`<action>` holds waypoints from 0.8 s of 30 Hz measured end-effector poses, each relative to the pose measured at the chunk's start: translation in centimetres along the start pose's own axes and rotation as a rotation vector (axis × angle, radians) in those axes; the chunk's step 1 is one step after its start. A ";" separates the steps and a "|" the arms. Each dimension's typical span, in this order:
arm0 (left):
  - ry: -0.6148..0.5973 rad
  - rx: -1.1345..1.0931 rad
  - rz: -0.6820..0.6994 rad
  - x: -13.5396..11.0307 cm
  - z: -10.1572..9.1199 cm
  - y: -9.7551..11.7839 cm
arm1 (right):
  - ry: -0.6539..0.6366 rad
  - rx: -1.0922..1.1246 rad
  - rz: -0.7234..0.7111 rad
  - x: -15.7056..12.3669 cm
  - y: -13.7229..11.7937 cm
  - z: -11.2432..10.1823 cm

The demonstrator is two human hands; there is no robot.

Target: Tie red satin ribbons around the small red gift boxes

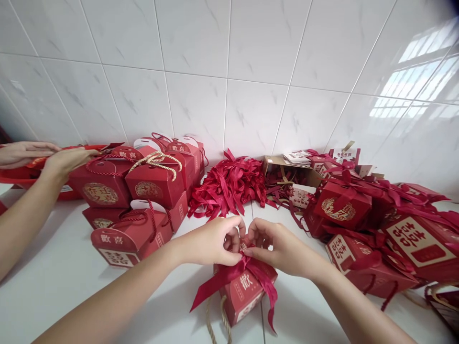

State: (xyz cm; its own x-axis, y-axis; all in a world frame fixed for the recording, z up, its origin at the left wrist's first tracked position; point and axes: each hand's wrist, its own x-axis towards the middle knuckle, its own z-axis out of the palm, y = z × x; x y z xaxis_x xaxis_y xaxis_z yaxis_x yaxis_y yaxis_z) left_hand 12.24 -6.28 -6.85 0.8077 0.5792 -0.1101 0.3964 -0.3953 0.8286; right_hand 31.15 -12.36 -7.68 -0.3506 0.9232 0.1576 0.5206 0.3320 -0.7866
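Observation:
A red gift box [234, 291] with pale characters stands in front of me, a beige rope handle [226, 317] hanging down its near side. Over its top lies a dark red ribbon [218, 285], its two tails falling left and right. My left hand [220, 241] is closed at the top of the box, thumb and fingers pinching the ribbon. Facing it, my right hand [276, 246] pinches the ribbon too, thumb on the knot area. The fingertips of both hands nearly meet and partly hide the ribbon there.
Stacked red boxes [143, 186] stand at left; boxes with ribbons [344, 210] crowd the right. A heap of red ribbons [233, 184] lies by the tiled wall, beside an open carton [272, 167]. Another person's hands [68, 165] work over a red basin [17, 174] at far left.

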 end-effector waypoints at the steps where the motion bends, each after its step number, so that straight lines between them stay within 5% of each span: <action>1: -0.003 -0.012 -0.002 0.0 0.0 0.0 | -0.015 0.006 -0.015 -0.2 0.0 -0.2; 11: -0.017 0.151 0.113 0.1 -1.8 0.0 | -0.163 -0.292 -0.314 -1.5 -0.6 -0.1; 19: 0.033 0.233 0.091 0.6 -2.5 -0.6 | -0.161 -0.448 -0.355 -1.3 0.6 0.5; 24: -0.071 0.318 0.080 0.2 -2.4 -0.2 | -0.164 -0.378 -0.387 -1.0 0.9 0.3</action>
State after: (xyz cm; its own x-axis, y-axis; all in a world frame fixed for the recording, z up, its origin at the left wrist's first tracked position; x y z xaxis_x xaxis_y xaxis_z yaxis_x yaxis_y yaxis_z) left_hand 11.31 -4.39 -5.75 0.8656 0.4909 -0.0988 0.4379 -0.6464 0.6248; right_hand 31.74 -13.06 -8.75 -0.6719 0.6884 0.2732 0.5625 0.7142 -0.4165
